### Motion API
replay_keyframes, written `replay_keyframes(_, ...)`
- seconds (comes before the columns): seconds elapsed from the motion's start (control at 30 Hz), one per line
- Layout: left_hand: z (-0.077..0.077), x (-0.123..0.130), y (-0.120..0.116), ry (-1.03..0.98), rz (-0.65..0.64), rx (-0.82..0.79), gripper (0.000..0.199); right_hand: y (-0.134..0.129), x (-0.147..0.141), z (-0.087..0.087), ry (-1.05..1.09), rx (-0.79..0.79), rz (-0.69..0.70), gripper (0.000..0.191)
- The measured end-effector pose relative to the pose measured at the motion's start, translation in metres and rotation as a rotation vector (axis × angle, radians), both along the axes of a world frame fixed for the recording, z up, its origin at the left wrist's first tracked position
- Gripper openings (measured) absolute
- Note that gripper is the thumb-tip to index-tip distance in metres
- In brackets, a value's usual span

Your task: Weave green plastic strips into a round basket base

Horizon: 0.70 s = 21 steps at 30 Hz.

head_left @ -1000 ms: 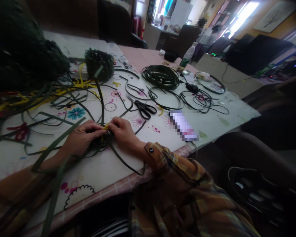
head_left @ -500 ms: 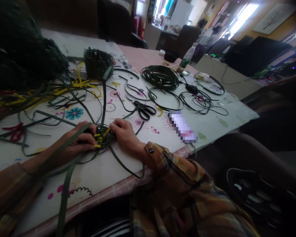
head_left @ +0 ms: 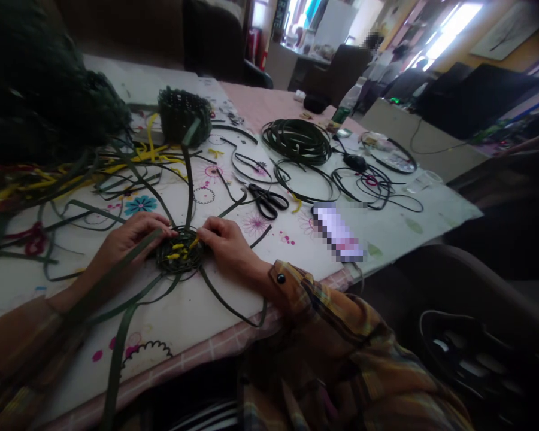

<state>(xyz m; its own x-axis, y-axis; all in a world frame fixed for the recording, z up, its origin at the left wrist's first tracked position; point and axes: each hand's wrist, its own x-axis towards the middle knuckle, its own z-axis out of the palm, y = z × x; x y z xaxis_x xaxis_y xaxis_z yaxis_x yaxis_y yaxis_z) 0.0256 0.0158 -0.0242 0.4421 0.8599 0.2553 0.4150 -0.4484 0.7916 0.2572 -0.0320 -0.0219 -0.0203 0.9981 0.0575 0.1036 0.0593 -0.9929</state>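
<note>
A small round weave of dark green strips (head_left: 179,254) with yellow bits in its middle lies on the patterned tablecloth, long green strips spreading out from it. My left hand (head_left: 137,236) is closed on its upper left edge, and a green strip crosses in front of that hand. On the upper right edge, my right hand (head_left: 222,239) pinches the weave with thumb and finger. Black-handled scissors (head_left: 268,200) lie to the right, beyond my right hand. Behind the weave stands a dark green woven basket (head_left: 184,117).
Coils of green strip (head_left: 296,142), a phone (head_left: 339,232), a black mouse-like object (head_left: 354,161) and a bottle (head_left: 348,105) are on the table. A dark green pile (head_left: 49,114) and yellow strips (head_left: 155,149) occupy the left. A chair stands at the lower right.
The fingers of my left hand have moved up and back from the yellow bits to the weave's upper left edge, showing more of it. My right hand stays at its side. The view has shifted slightly.
</note>
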Motion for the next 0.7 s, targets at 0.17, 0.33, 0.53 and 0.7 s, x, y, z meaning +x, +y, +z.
replay_keyframes(0.17, -0.001, 0.006, -0.004, 0.105, -0.051, 0.129, 0.028, 0.0, 0.001, 0.001, -0.03, -0.004, 0.011, 0.03)
replay_keyframes(0.33, 0.001, 0.013, -0.004, 0.149, -0.007, 0.213, 0.032, -0.001, 0.001, 0.003, -0.074, 0.012, 0.033, 0.033)
replay_keyframes(0.53, 0.006, 0.009, -0.004, 0.135, -0.052, 0.134, 0.03, -0.001, 0.0, 0.004, -0.079, 0.013, 0.046, 0.034)
replay_keyframes(0.7, 0.002, 0.012, -0.006, 0.139, -0.047, 0.129, 0.03, -0.001, 0.0, 0.009, -0.136, -0.012, 0.047, 0.034)
